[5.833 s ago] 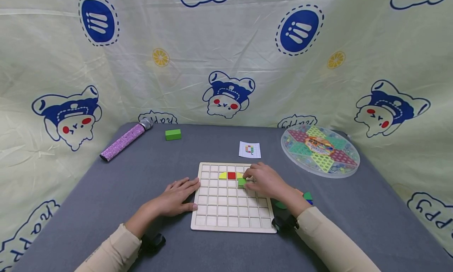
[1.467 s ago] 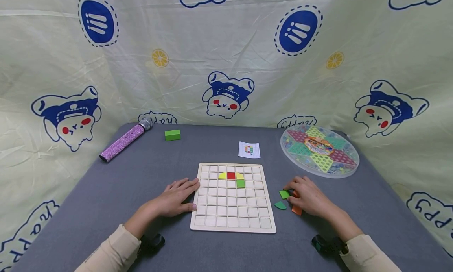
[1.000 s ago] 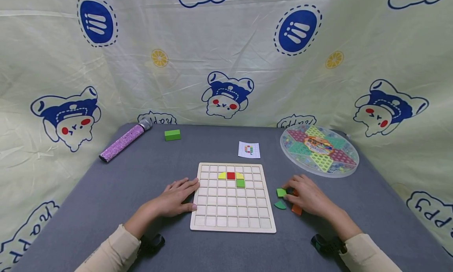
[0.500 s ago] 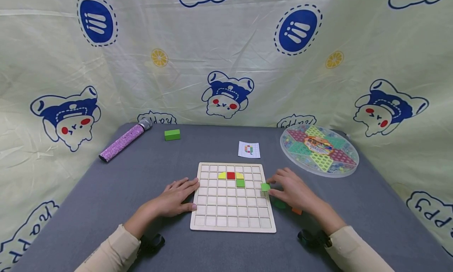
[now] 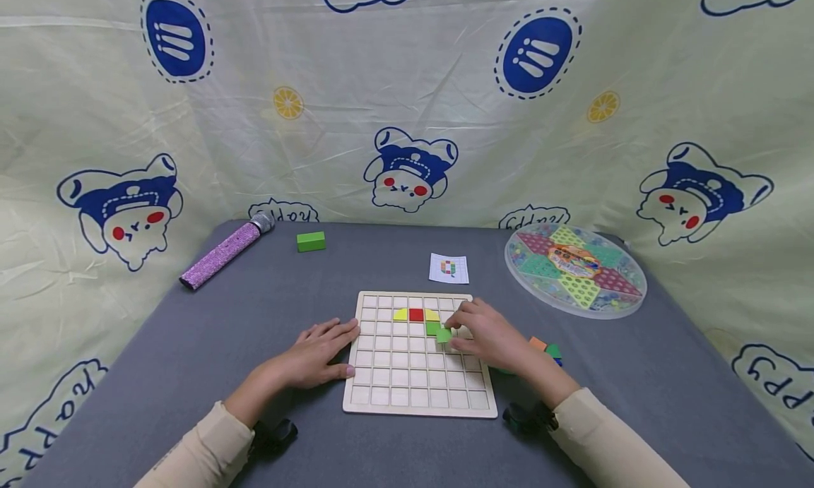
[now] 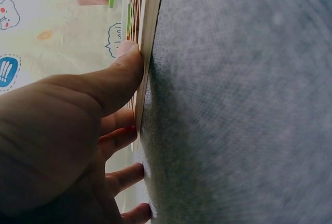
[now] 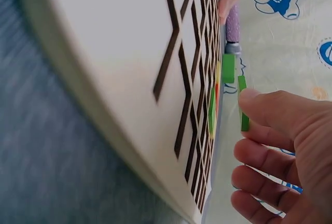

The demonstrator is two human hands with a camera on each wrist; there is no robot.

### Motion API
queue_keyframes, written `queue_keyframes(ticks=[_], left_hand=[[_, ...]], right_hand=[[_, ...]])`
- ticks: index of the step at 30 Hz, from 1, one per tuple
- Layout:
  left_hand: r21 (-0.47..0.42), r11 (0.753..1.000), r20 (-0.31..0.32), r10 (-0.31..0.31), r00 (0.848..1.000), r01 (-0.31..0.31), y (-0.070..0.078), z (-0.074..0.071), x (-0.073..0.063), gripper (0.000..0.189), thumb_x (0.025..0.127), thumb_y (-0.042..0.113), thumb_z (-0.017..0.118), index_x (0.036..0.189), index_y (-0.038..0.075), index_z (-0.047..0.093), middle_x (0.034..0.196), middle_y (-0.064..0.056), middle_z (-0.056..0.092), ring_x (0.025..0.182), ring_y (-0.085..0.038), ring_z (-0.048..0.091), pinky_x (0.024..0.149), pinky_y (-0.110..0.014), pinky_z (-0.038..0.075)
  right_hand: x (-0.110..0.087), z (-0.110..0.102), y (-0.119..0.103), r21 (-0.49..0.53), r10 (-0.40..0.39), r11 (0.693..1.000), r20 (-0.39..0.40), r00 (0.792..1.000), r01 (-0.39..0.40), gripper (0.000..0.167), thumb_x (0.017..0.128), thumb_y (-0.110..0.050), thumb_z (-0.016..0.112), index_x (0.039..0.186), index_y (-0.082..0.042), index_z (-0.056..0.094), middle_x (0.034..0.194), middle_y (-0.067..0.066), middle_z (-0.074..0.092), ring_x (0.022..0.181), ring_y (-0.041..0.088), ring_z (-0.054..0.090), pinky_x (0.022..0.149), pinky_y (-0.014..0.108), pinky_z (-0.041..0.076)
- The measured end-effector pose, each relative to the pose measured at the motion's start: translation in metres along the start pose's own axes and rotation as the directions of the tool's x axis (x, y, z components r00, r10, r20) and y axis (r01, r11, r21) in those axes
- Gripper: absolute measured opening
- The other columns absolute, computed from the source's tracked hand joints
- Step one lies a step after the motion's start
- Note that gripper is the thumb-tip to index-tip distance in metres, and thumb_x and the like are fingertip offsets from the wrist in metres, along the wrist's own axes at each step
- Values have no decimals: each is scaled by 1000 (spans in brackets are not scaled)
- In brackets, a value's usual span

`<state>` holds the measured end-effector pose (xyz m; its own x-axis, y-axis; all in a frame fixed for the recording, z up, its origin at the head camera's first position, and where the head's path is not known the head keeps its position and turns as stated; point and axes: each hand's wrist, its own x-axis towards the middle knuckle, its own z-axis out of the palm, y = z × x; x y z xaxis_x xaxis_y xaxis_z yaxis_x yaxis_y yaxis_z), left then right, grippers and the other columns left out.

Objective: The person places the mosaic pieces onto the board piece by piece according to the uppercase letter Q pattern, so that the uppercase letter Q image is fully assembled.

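Note:
A pale wooden grid board (image 5: 394,384) lies on the table. On it are two yellow pieces (image 5: 400,315) with a red square (image 5: 416,315) between them, and a green square (image 5: 432,328) below the right yellow one. My right hand (image 5: 488,338) pinches another green square tile (image 5: 443,336) between thumb and fingers; in the right wrist view this tile (image 7: 243,112) stands off the grid surface. My left hand (image 5: 321,354) rests at the board's left edge, fingers extended, its thumb (image 6: 127,71) against the rim.
Orange (image 5: 537,344) and green pieces (image 5: 552,351) lie right of the board, partly behind my right forearm. A small printed card (image 5: 449,269), a round game box (image 5: 575,270), a green block (image 5: 311,241) and a glittery purple microphone (image 5: 222,255) stand farther back.
My right hand picked up a green tile from the loose pieces and carried it left over the board, beside the placed green square. My left hand has stayed put.

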<state>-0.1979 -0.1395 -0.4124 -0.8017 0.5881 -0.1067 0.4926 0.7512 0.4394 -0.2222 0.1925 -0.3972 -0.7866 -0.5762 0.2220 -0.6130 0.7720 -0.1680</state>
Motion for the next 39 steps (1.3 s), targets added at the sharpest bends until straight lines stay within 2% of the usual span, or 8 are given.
queue_keyframes(ticks=[5, 14, 26, 39], left_hand=[[3, 1000, -4, 5, 1000, -5, 0, 0, 0, 69, 93, 40, 56, 149, 10, 29, 156, -9, 27, 144, -40, 19, 107, -66, 17], [3, 1000, -2, -5, 1000, 5, -1, 1, 0, 69, 93, 40, 56, 149, 11, 29, 156, -8, 27, 144, -39, 18, 108, -65, 16], [4, 1000, -2, -7, 1000, 7, -1, 1, 1, 69, 93, 41, 56, 149, 11, 30, 156, -8, 27, 144, -39, 18, 108, -65, 16], [1, 1000, 2, -13, 1000, 13, 1, 0, 1, 69, 92, 41, 56, 149, 11, 29, 156, -8, 27, 144, -39, 18, 108, -65, 16]], right_hand=[[7, 4, -7, -12, -18, 1000, 23, 1000, 19, 23, 79, -27, 75, 97, -13, 72, 90, -2, 64, 85, 12, 50, 73, 29, 43], [10, 12, -10, -56, -69, 996, -13, 998, 68, 20, 76, -27, 78, 89, -14, 72, 86, -2, 65, 77, 11, 48, 66, 25, 39], [11, 13, -12, -33, -37, 999, 26, 999, 38, 22, 76, -29, 78, 91, -15, 72, 86, -3, 63, 77, 10, 47, 64, 24, 39], [10, 14, -11, -28, -27, 999, 25, 999, 28, 23, 76, -29, 78, 93, -15, 72, 88, -2, 64, 79, 10, 50, 65, 25, 41]])
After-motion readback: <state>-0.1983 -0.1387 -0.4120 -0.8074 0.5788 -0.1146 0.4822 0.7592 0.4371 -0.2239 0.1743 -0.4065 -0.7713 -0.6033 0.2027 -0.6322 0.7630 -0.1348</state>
